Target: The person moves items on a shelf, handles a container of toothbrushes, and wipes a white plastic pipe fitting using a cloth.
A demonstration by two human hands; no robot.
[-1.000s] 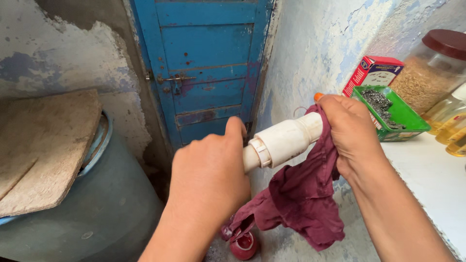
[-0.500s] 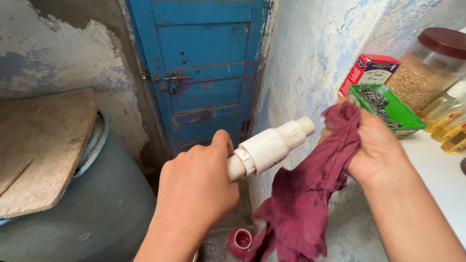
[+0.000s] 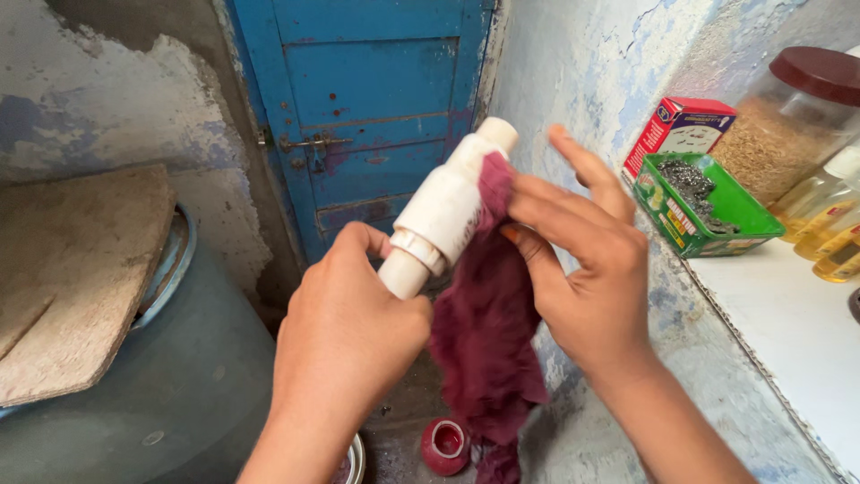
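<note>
White plastic pipe fitting [image 3: 445, 211] stands tilted in the left hand [image 3: 348, 327], whose grip is clenched around its lower end, so the upper end points up toward the blue door [image 3: 376, 116]. Against the right side of the fitting lies a maroon cloth [image 3: 484, 332]; it hangs down long below the hands. The right hand [image 3: 587, 269] presses this cloth to the fitting with its palm and fingers, and the fingers are stretched out, not curled, so the grip is released rather than closed. Below, on the floor, sits a small red round thing [image 3: 445, 445]. At the left is a grey-blue barrel [image 3: 170, 376] with a rough board [image 3: 81, 269] on top. At the right, on the white worktop [image 3: 797, 332], stand a green tray [image 3: 717, 211] with metal scrubbers, a red box [image 3: 681, 130] and a jar [image 3: 793, 121] with a brown lid.
</note>
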